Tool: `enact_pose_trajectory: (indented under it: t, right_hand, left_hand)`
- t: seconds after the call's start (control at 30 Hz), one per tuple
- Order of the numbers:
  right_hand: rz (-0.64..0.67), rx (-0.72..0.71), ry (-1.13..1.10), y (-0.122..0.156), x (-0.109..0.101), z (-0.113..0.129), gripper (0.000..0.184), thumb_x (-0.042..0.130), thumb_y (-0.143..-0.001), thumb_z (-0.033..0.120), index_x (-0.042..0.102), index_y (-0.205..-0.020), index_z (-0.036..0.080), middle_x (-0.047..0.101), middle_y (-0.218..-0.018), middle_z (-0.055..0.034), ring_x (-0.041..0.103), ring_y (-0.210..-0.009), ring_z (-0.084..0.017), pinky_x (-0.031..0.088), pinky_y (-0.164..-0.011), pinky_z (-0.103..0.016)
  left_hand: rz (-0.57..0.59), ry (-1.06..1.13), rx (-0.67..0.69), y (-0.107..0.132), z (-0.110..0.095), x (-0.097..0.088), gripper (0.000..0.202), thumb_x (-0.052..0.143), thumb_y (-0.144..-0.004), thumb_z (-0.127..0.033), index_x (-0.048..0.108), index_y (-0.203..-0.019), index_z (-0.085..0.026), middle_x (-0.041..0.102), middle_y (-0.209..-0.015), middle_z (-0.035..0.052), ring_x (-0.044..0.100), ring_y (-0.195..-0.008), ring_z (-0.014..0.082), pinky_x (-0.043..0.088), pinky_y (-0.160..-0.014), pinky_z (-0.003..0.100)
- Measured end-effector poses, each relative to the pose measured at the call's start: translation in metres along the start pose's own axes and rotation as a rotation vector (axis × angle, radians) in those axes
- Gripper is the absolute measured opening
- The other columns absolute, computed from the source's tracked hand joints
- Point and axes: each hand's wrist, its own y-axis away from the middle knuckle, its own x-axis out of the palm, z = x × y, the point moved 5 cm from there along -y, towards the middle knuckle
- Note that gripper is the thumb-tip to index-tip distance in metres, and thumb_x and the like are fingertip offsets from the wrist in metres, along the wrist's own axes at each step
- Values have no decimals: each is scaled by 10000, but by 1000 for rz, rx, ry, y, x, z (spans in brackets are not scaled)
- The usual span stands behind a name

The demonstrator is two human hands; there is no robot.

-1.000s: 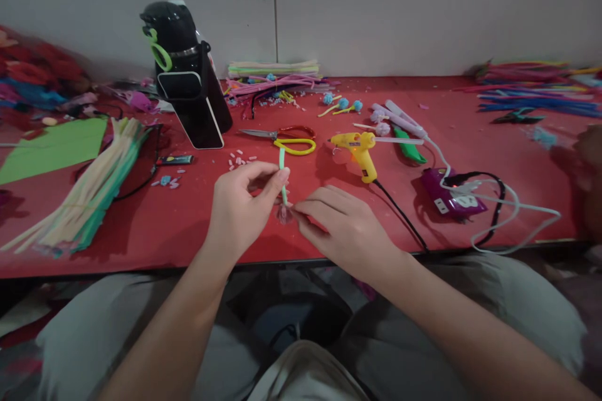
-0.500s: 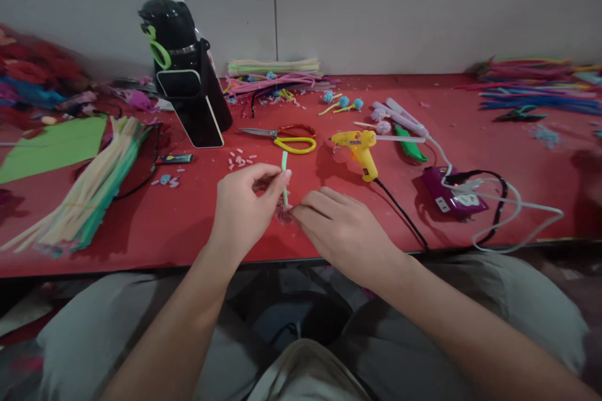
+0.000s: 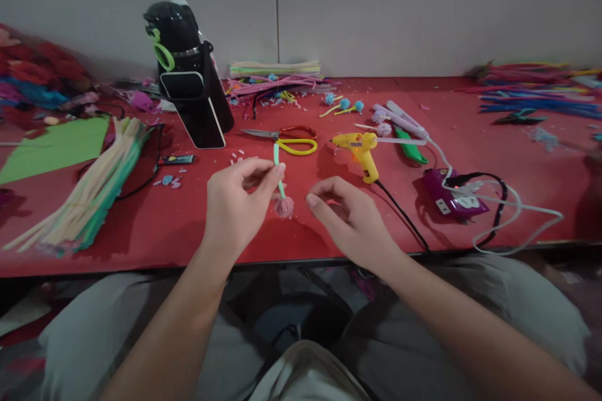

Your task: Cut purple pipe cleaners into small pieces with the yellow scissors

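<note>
Between the thumb and fingers of my left hand [image 3: 242, 200] is a light green pipe cleaner stem [image 3: 276, 155], with a fluffy pink pom-pom flower [image 3: 284, 207] at its lower end. My right hand [image 3: 350, 216] is apart from the flower, to its right, fingers curled loosely with a gap at the thumb and nothing visible in them. Beyond the hands lie scissors [image 3: 297, 145] with red and yellow handles. A yellow hot glue gun [image 3: 358, 151] rests on the red table [image 3: 188, 219], just past my right hand.
A black bottle [image 3: 181, 50] with a phone [image 3: 202, 122] against it stands at the back left. Pipe cleaner bundles [image 3: 98, 188] lie left. Blue pom-pom flowers [image 3: 345, 103] sit behind the glue gun. A purple power strip [image 3: 451, 194] with trailing cables lies right, near a green tool [image 3: 410, 145].
My right hand has let go of the pink flower and drawn back to the right, its fingers opening. My left hand has shifted slightly left with the stem, which now tilts.
</note>
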Motion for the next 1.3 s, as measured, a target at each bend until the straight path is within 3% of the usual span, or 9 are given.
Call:
enact_pose_trajectory:
  t: [0.07, 0.13, 0.27, 0.57, 0.77, 1.0, 1.3]
  right_hand:
    - [48, 273, -330, 0, 9, -15, 211, 678, -905, 383, 570, -885, 203, 685, -883, -37, 702, -830, -170, 602, -767, -334]
    - [102, 442, -586, 2, 21, -22, 294, 756, -837, 404, 541, -873, 206, 706, -902, -31, 732, -852, -178, 612, -821, -358]
    - [93, 547, -793, 4, 31, -22, 390, 863, -721, 361, 537, -863, 203, 727, -856, -11, 756, -805, -171, 616, -813, -330]
    - [-10, 464, -726, -1, 21, -25, 372, 881, -688, 308, 546, -809, 202, 725, -804, -5, 740, -755, -159, 615, -804, -336]
    - [-4, 411, -656, -3, 17, -27, 358, 871, -699, 354, 571, -823, 202, 736, -823, -16, 730, -761, -155, 607, -820, -347]
    - [-6, 373, -635, -4, 16, -25, 349, 872, -696, 352, 591, -836, 200, 742, -837, -29, 730, -791, -167, 605, -809, -353]
    - [-29, 369, -602, -5, 14, -25, 338, 866, -694, 360, 586, -798, 202, 745, -820, -25, 717, -716, -152, 612, -781, -355]
  left_hand:
    - [-21, 13, 6, 1, -4, -2, 193, 728, -857, -384, 748, -816, -196, 740, -747, 4, 722, -679, 159, 649, -640, 248]
    - [-33, 21, 17, 2, -8, -3, 203, 721, -866, -390, 750, -823, -194, 743, -753, 6, 727, -690, 158, 655, -651, 248]
    - [-37, 22, 37, 5, -13, -2, 195, 728, -864, -386, 754, -841, -195, 755, -793, 7, 730, -710, 153, 657, -668, 247]
    - [-8, -66, 164, 7, -18, -2, 124, 752, -845, -334, 768, -836, -212, 778, -824, 6, 729, -732, 149, 616, -718, 234]
    - [51, -81, 146, 7, -18, 0, 87, 766, -820, -290, 746, -824, -205, 774, -807, 5, 737, -740, 153, 615, -715, 233]
    - [13, -64, 169, 7, -18, -3, 92, 752, -840, -297, 746, -842, -205, 777, -817, 7, 734, -719, 143, 612, -720, 234]
    - [44, -68, 175, 8, -20, 0, 83, 752, -842, -281, 739, -830, -200, 772, -789, -1, 734, -709, 143, 615, -705, 228]
